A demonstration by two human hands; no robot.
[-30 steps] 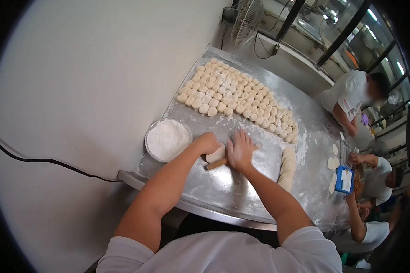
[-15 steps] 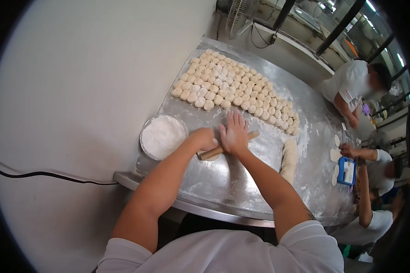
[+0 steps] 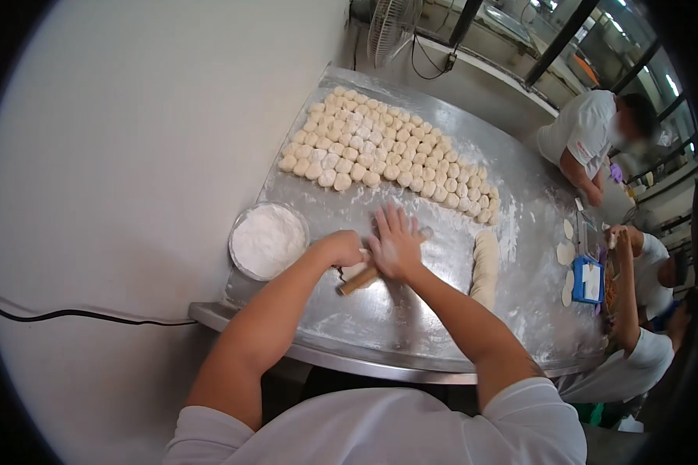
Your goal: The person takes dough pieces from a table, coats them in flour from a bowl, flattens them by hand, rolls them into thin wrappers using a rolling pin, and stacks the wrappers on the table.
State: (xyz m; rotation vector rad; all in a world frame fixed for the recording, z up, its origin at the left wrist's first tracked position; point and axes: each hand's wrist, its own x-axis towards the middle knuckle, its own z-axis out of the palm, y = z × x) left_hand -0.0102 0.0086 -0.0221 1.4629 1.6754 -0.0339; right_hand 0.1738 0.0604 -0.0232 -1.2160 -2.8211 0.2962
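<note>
My left hand (image 3: 341, 249) is closed on the edge of a flat dough disc (image 3: 354, 270). My right hand (image 3: 395, 243) lies with fingers spread, its palm on a wooden rolling pin (image 3: 357, 281). The pin's near end rests over the dough disc, and its far end shows past my right hand. To the left of my hands stands a round bowl of white flour (image 3: 268, 241). Many dough balls (image 3: 388, 147) sit in rows beyond my hands. A thick dough roll (image 3: 485, 270) lies to the right.
The floured metal table (image 3: 349, 327) meets a white wall at the left. Dough discs (image 3: 565, 253) and a blue-framed tray (image 3: 589, 280) are at the right end, near several people in white shirts. A fan (image 3: 393, 31) stands past the far edge.
The pin has rolled toward me over the dough disc and then partly back off it. My right hand moved with it. My left hand stays at the disc. The whole view has shifted slightly.
</note>
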